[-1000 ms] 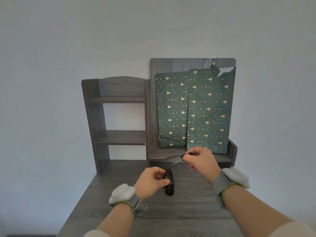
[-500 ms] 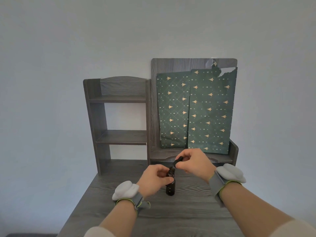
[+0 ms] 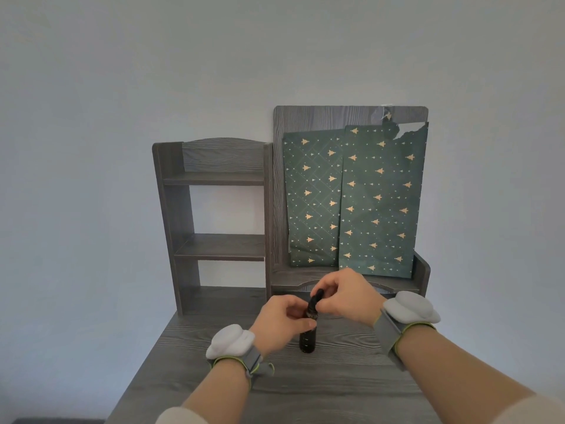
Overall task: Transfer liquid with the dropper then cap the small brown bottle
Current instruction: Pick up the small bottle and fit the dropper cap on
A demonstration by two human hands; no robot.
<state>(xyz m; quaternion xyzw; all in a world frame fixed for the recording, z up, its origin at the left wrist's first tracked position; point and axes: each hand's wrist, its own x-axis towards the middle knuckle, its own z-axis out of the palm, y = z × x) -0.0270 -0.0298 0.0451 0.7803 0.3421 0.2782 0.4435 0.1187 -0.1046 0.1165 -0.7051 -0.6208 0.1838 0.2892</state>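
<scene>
A small brown bottle [image 3: 307,342] stands upright on the grey wooden desk [image 3: 305,387], near its middle. My left hand [image 3: 279,321] grips the bottle's upper body from the left. The black dropper cap [image 3: 315,296] sits at the bottle's neck, tilted slightly to the right, and my right hand [image 3: 347,296] pinches it from the right. The dropper's glass tube is hidden inside the bottle or behind my fingers.
A grey two-shelf rack [image 3: 214,215] stands at the desk's back left. At the back right a lower ledge [image 3: 351,281] carries a tall board with two dark green patterned paper bags [image 3: 354,200] leaning on it. White-padded bands wrap both wrists.
My right hand has brought the dropper down from above and right of the bottle and set it into the neck. The left hand has kept its hold on the bottle.
</scene>
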